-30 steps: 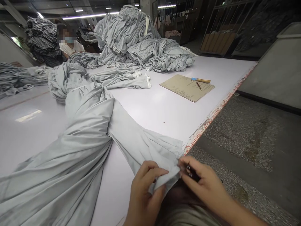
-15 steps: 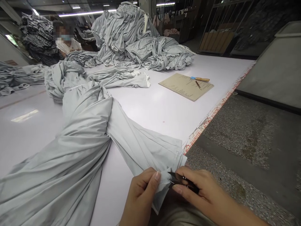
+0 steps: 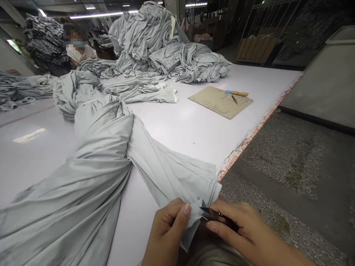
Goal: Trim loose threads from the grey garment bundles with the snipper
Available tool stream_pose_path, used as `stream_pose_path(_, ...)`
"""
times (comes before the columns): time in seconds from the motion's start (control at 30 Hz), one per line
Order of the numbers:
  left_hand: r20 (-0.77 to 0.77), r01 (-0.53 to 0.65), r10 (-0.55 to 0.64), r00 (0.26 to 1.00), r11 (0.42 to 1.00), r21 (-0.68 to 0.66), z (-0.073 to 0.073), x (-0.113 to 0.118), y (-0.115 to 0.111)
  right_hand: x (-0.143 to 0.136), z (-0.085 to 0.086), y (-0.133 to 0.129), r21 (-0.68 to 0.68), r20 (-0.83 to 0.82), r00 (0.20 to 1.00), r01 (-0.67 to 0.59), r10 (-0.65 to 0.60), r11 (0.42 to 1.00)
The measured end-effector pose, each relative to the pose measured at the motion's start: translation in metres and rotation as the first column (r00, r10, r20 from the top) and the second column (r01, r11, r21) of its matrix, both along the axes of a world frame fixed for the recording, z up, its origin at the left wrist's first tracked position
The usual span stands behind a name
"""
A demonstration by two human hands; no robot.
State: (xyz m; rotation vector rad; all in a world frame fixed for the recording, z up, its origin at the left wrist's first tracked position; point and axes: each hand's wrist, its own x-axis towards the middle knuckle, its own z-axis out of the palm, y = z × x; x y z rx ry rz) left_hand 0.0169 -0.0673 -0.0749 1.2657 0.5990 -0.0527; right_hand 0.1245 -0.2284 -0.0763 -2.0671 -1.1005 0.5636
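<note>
A pale grey garment (image 3: 102, 147) lies gathered and twisted across the white table, one narrow part reaching toward the near edge. My left hand (image 3: 170, 229) pinches the end of that part between thumb and fingers. Close on its right, my right hand (image 3: 238, 227) is closed around small dark thread snips (image 3: 219, 217). Their blades are slightly apart and point left, at the cloth edge beside my left thumb. Whether the blades touch the cloth I cannot tell.
On the table (image 3: 177, 125) stands a big heap of grey garments (image 3: 146, 33), with brown card sheets (image 3: 216, 102) to its front right, bearing a wooden-handled tool (image 3: 240, 94) and a pen (image 3: 234, 99). A masked person (image 3: 80, 51) is behind, at the left. Speckled floor lies right.
The snips and my right hand have shifted very slightly right and down. My left hand keeps its pinch on the cloth. The whole view has moved slightly.
</note>
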Motion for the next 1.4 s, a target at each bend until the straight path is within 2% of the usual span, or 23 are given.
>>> stream_pose_path(0.1,0.019,0.016,-0.017,1.000,0.999,0.050,0.001,0.000,-0.001,0.000,0.002,0.004,-0.073,-0.014,1.000,-0.021,0.020,0.997)
stream_pose_path(0.2,0.026,0.026,-0.028,0.999,0.997,0.073,0.002,0.000,-0.001,0.000,0.004,0.008,-0.084,-0.002,0.999,-0.037,0.037,0.996)
stream_pose_path(0.43,-0.002,0.003,-0.003,1.000,0.997,0.079,0.002,0.000,0.001,-0.001,0.003,0.002,-0.048,-0.023,0.999,-0.032,0.031,0.998)
stream_pose_path(0.7,0.005,0.043,-0.044,0.999,0.990,0.133,0.004,0.001,-0.001,-0.004,0.002,0.004,-0.049,-0.011,1.000,-0.029,0.029,0.998)
stream_pose_path(0.8,0.012,0.050,-0.053,0.999,0.980,0.194,0.005,0.001,-0.001,-0.003,0.003,0.007,-0.001,0.002,1.000,-0.020,0.020,1.000)
stream_pose_path(0.9,0.056,0.052,-0.079,0.995,0.924,0.379,0.005,0.000,0.001,0.003,0.003,0.007,0.040,-0.051,0.999,-0.010,0.012,0.999)
stream_pose_path(0.93,0.098,0.016,-0.071,0.993,0.880,0.476,0.005,-0.001,0.002,0.006,0.002,0.005,0.045,-0.080,0.997,0.009,-0.005,0.999)
stream_pose_path(1.0,0.212,-0.120,-0.026,0.977,0.754,0.646,0.007,-0.001,0.005,0.014,0.000,0.001,0.048,-0.126,0.989,0.081,-0.074,0.996)
stream_pose_path(1.03,0.271,-0.180,-0.019,0.962,0.703,0.688,0.008,0.000,0.005,0.019,-0.001,-0.002,0.053,-0.137,0.983,0.134,-0.125,0.990)
stream_pose_path(1.07,0.314,-0.206,-0.034,0.949,0.686,0.698,0.010,0.002,0.005,0.023,-0.002,-0.005,0.066,-0.142,0.974,0.188,-0.177,0.980)
stream_pose_path(1.1,0.330,-0.190,-0.068,0.941,0.702,0.686,0.011,0.007,0.004,0.027,-0.003,-0.007,0.083,-0.144,0.965,0.232,-0.219,0.969)
stream_pose_path(1.17,0.277,-0.061,-0.165,0.946,0.751,0.657,0.008,0.021,-0.002,0.034,-0.003,-0.011,0.130,-0.145,0.945,0.313,-0.294,0.941)
stream_pose_path(1.2,0.204,0.019,-0.210,0.956,0.740,0.672,0.004,0.030,-0.007,0.035,-0.002,-0.012,0.156,-0.149,0.934,0.346,-0.324,0.925)
stream_pose_path(1.23,0.108,0.089,-0.230,0.967,0.705,0.704,-0.002,0.040,-0.012,0.036,-0.001,-0.012,0.178,-0.156,0.925,0.370,-0.345,0.912)
stream_pose_path(1.3,-0.068,0.186,-0.211,0.975,0.607,0.772,-0.018,0.059,-0.023,0.035,0.001,-0.012,0.202,-0.175,0.915,0.396,-0.365,0.896)
stream_pose_path(1.33,-0.115,0.208,-0.193,0.974,0.577,0.790,-0.025,0.067,-0.027,0.034,0.001,-0.011,0.203,-0.184,0.913,0.398,-0.365,0.894)
stream_pose_path(1.4,-0.130,0.215,-0.184,0.974,0.583,0.783,-0.035,0.076,-0.029,0.032,0.000,-0.011,0.189,-0.196,0.916,0.387,-0.351,0.903)
